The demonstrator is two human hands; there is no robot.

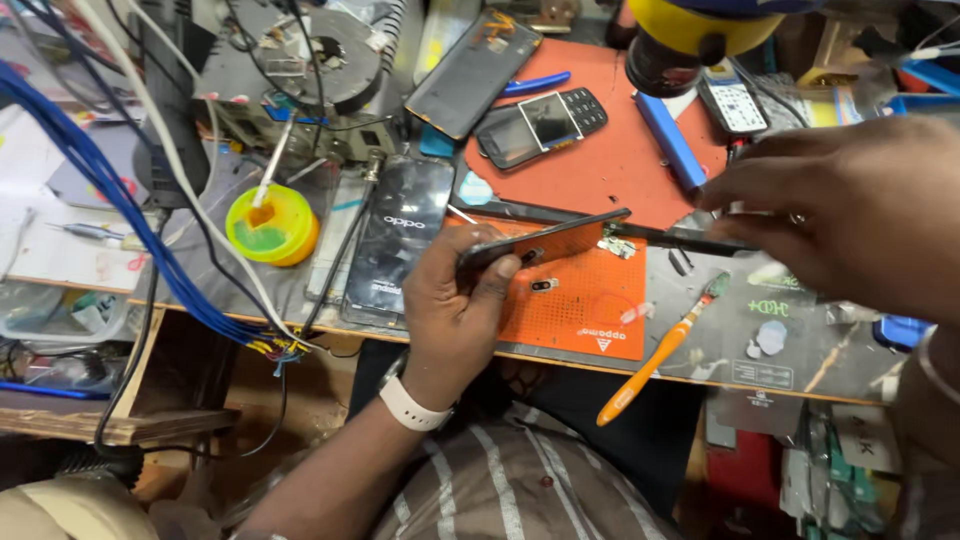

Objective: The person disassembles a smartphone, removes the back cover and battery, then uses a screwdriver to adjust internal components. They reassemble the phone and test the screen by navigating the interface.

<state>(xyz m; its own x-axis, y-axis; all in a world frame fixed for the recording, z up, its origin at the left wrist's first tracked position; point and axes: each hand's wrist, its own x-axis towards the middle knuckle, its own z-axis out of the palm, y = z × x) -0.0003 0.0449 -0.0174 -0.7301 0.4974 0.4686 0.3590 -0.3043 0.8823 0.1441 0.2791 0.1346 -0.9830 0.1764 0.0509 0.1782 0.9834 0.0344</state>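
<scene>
My left hand (452, 300) grips a thin dark phone panel (560, 238) by its near end, holding it edge-up over an orange perforated work mat (585, 305). A white watch band sits on that wrist. My right hand (850, 215) comes in from the right and pinches black tweezers (680, 240), whose tip reaches small loose parts (620, 245) at the panel's far end. An orange-handled toothbrush (655, 355) lies on the bench just right of the mat.
A black smartphone (400, 240) lies face-up left of my left hand. A keypad phone (540, 125) rests on a red mat (610, 150). A yellow-green pot (270, 225), blue cables (110, 200), a metal fan unit (300, 70) and another keypad phone (732, 100) crowd the bench.
</scene>
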